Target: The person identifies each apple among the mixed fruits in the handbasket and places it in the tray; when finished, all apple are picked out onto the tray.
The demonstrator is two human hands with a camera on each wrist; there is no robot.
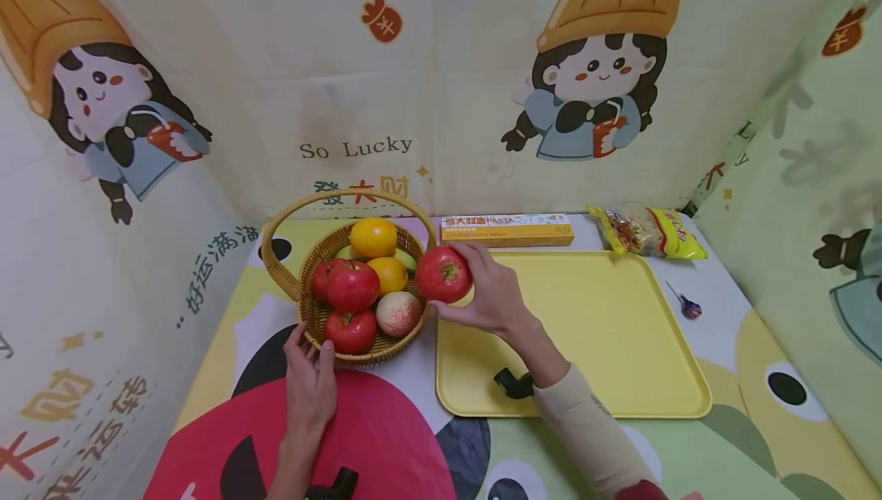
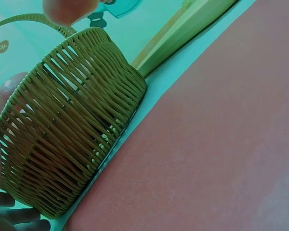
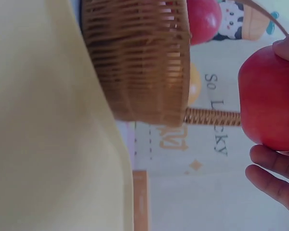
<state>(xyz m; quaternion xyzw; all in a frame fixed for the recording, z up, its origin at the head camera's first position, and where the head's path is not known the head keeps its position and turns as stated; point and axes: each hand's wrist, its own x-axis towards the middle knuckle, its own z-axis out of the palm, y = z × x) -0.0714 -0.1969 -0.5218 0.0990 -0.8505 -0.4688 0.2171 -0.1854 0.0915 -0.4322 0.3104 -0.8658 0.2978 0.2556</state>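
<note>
In the head view a red apple is in my right hand, gripped between thumb and fingers. It is up beside the right rim of a wicker basket, over the edge of a yellow tray. The right wrist view shows the apple beyond the basket wall. My left hand touches the basket's front left side, its fingers low against the weave in the left wrist view. Several red apples, yellow round fruits and a pale pink peach fill the basket.
An orange and white pasta box lies behind the tray. At the back right is a yellow snack bag, with a wrapped lollipop right of the tray. The basket's tall handle arches over the fruit.
</note>
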